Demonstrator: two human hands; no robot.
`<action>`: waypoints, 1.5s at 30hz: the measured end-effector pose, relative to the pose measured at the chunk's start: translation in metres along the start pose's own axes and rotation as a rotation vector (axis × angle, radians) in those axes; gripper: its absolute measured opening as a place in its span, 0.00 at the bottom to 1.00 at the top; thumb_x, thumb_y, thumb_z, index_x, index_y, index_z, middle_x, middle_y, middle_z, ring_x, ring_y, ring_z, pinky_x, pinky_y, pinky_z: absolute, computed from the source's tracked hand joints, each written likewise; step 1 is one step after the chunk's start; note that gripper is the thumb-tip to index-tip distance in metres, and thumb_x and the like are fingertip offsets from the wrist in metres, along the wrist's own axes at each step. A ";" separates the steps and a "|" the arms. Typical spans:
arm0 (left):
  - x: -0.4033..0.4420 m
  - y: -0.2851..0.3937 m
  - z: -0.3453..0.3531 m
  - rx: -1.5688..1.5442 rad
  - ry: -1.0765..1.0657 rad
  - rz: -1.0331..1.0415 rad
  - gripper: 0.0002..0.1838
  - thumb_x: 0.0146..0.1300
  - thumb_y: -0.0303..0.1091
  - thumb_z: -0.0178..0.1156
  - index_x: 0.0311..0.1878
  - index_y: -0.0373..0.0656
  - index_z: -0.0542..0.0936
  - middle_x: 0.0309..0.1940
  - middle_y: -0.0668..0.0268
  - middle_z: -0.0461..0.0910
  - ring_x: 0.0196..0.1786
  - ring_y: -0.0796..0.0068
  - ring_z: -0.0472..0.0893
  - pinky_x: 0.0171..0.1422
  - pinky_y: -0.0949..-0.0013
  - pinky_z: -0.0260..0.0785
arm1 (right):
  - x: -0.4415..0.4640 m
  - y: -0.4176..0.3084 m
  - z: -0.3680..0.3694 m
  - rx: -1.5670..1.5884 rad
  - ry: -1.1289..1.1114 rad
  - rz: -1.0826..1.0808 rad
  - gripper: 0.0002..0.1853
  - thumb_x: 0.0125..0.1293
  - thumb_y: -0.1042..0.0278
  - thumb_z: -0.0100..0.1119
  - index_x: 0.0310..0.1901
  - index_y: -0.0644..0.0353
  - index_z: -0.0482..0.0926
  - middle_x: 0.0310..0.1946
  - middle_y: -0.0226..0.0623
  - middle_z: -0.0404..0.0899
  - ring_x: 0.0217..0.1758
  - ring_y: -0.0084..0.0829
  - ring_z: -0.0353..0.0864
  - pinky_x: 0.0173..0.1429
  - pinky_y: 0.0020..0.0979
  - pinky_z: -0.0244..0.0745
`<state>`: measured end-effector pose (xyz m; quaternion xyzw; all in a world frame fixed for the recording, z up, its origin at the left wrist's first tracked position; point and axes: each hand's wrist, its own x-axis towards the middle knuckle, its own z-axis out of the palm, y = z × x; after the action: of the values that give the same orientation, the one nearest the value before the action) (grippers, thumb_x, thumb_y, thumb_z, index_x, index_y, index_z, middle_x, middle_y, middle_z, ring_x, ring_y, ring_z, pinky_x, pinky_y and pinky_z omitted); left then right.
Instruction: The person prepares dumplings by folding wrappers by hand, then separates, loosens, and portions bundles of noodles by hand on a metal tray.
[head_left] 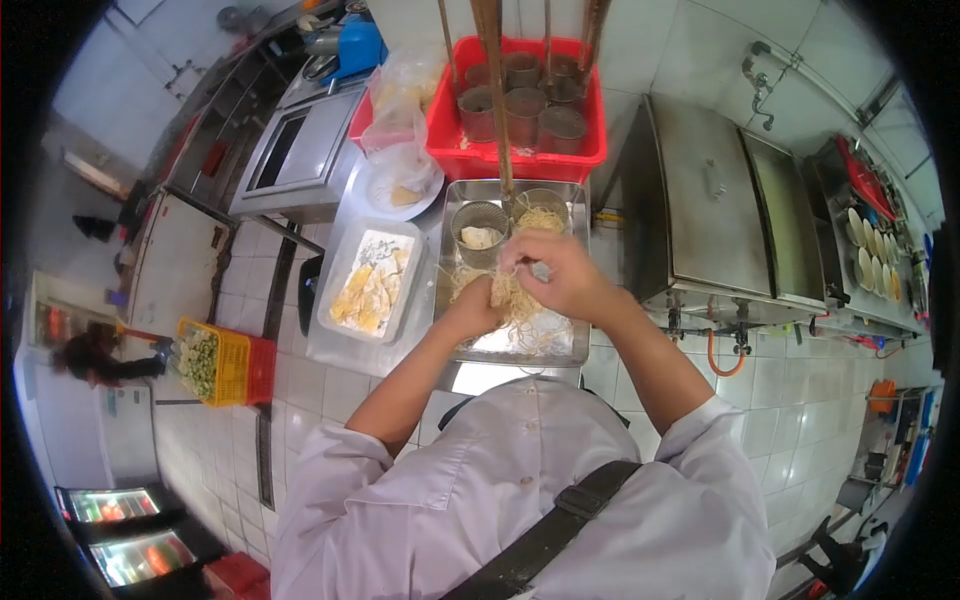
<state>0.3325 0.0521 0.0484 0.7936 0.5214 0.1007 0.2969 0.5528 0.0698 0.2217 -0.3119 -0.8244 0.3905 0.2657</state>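
Over the metal tray [574,345], my left hand [478,308] is closed around a bunch of thin noodles [513,300]. My right hand [562,272] is just to its right, thumb and fingers pinched together at the top of the same noodles. Behind my hands, two long-handled mesh baskets stand in the tray. The left basket [470,216] holds a pale lump [479,237], and the right one [560,200] holds noodles [540,219]. More loose noodles lie in the tray under and around my hands.
Left of the tray is a white container [338,287] of floured yellow pieces. A red bin [446,150] with mesh baskets stands behind. A steel cooker [700,200] is at right. At far left, a person [95,358] is near a yellow crate [232,365].
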 end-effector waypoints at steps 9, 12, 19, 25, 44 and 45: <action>-0.040 0.102 -0.150 -0.589 -0.016 0.049 0.22 0.64 0.28 0.62 0.62 0.37 0.75 0.47 0.60 0.83 0.50 0.69 0.82 0.57 0.66 0.74 | -0.019 0.042 0.022 0.235 0.180 0.143 0.12 0.63 0.75 0.54 0.47 0.65 0.78 0.50 0.45 0.82 0.58 0.43 0.80 0.63 0.38 0.73; -0.043 0.080 -0.150 -0.162 -0.034 0.063 0.26 0.67 0.40 0.61 0.64 0.35 0.74 0.55 0.51 0.81 0.59 0.56 0.79 0.64 0.57 0.71 | -0.043 0.110 0.103 -0.427 0.176 0.335 0.16 0.64 0.67 0.55 0.51 0.67 0.77 0.51 0.50 0.80 0.64 0.50 0.74 0.71 0.48 0.64; -0.040 0.035 0.026 0.564 0.051 -0.358 0.40 0.72 0.59 0.51 0.70 0.28 0.65 0.75 0.38 0.57 0.79 0.51 0.58 0.82 0.62 0.46 | -0.066 0.096 0.116 -0.237 0.011 0.187 0.24 0.61 0.67 0.58 0.58 0.68 0.73 0.55 0.64 0.74 0.64 0.61 0.70 0.74 0.54 0.57; -0.064 0.051 -0.007 -0.792 0.454 -0.205 0.22 0.77 0.39 0.53 0.66 0.36 0.67 0.59 0.55 0.77 0.64 0.58 0.75 0.70 0.60 0.65 | -0.032 0.130 0.156 -0.440 0.094 0.274 0.22 0.62 0.63 0.58 0.55 0.67 0.77 0.60 0.60 0.72 0.70 0.62 0.63 0.73 0.55 0.56; -0.161 0.024 0.033 -0.908 0.129 -0.586 0.17 0.74 0.40 0.59 0.53 0.34 0.75 0.39 0.66 0.80 0.42 0.78 0.79 0.49 0.71 0.72 | -0.069 0.063 0.101 -0.529 -0.463 -0.049 0.32 0.57 0.39 0.69 0.62 0.42 0.80 0.69 0.38 0.70 0.70 0.52 0.65 0.73 0.59 0.57; -0.161 0.027 0.026 -0.964 -0.033 -0.546 0.14 0.75 0.40 0.57 0.48 0.35 0.78 0.35 0.70 0.80 0.39 0.80 0.78 0.47 0.73 0.71 | -0.071 0.064 0.100 -0.490 -0.436 -0.060 0.29 0.59 0.41 0.68 0.61 0.43 0.81 0.67 0.40 0.72 0.67 0.53 0.68 0.71 0.54 0.63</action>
<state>0.2956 -0.1081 0.0674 0.4054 0.5983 0.2350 0.6500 0.5512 0.0025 0.1004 -0.2513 -0.9400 0.2303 0.0115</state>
